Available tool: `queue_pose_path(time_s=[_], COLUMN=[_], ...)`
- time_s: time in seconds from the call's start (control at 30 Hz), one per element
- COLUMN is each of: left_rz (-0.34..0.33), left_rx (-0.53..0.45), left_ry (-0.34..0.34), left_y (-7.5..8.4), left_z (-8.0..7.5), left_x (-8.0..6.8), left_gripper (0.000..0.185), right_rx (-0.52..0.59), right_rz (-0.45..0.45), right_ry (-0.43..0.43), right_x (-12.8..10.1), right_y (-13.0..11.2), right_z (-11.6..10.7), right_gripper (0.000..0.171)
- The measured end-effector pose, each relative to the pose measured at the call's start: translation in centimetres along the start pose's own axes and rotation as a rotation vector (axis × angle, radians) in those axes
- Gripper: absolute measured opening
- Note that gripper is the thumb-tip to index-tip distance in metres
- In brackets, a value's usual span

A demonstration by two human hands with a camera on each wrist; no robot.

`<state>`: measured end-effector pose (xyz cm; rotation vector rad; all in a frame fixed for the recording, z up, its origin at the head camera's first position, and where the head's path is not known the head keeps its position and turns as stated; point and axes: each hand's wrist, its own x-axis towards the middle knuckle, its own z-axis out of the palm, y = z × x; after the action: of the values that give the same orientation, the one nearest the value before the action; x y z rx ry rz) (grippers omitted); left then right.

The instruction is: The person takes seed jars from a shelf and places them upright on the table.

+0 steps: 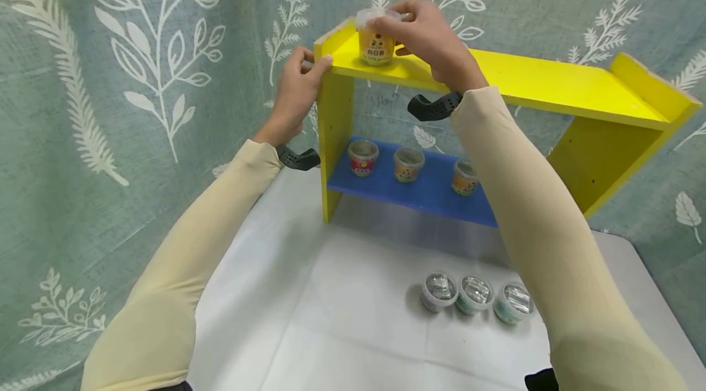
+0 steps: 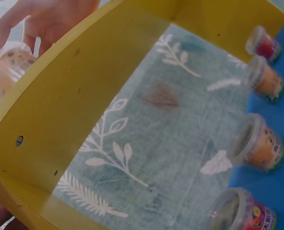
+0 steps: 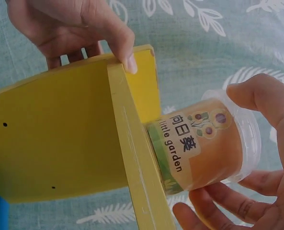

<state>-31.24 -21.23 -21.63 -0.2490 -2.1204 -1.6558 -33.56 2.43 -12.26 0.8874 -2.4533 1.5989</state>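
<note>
Sleeves: two cream, ribbed sleeves fill the near part of the head view, each with a black wrist mount, reaching up to the shelf unit.
Bench: white bench (image 1: 331,317) carrying three small foil-lidded tubs (image 1: 475,296) in a row near the right forearm, apart from the shelf unit.
Shelf unit: yellow wooden shelf unit (image 1: 551,81) with raised end lips and a blue lower board (image 1: 425,192); it stands at the back of the bench against a green curtain with white leaf print (image 1: 138,72).
Lower board: orange and red clear-lidded cups (image 1: 409,163) stand upright in a row with gaps between them; the head view shows three, the left wrist view four.
Right hand: right hand (image 1: 427,35) comes from above, its fingers (image 3: 218,199) and thumb curled round the rim and lid of a small orange plastic cup with a clear lid and a green "little garden" band (image 3: 199,143), gripping it.
Cup position: on the yellow top board, base touching the surface, close to the left end and just beside the front edge.
Left hand: left hand (image 1: 298,87) clasps the left end of the unit, thumb over the top corner and fingers curled behind the side panel, steadying it.
Doing it well: as I judge it, the base should sit flat and a little further in from the edge before the grip loosens; the fingers should open straight upward so the lid is not tugged; the left hand's hold guards the unit against rocking.
</note>
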Motion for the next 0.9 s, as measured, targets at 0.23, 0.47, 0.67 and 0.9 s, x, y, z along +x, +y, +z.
queue_pose_path(time_s=[0.23, 0.47, 0.67, 0.9], left_rz=[-0.023, -0.017, -0.019, -0.034], left_rx=[-0.009, -0.027, -0.025, -0.013], left_ry=[-0.007, -0.019, -0.025, -0.025], left_y=[0.1, 0.2, 0.3, 0.1], left_z=[-0.1, -0.2, -0.1, -0.1], left_x=[0.2, 0.2, 0.3, 0.3], left_gripper=[0.032, 0.033, 0.033, 0.033], right_rx=[0.082, 0.118, 0.150, 0.136], right_rz=[-0.022, -0.031, -0.034, -0.066], right_ry=[-0.003, 0.009, 0.021, 0.027], right_x=[-0.9, -1.5, -2.3, -3.6], right_y=[-0.1, -0.2, -0.3, -0.4], right_z=[-0.5, -0.9, -0.9, -0.9], right_gripper=[0.055, 0.054, 0.051, 0.053])
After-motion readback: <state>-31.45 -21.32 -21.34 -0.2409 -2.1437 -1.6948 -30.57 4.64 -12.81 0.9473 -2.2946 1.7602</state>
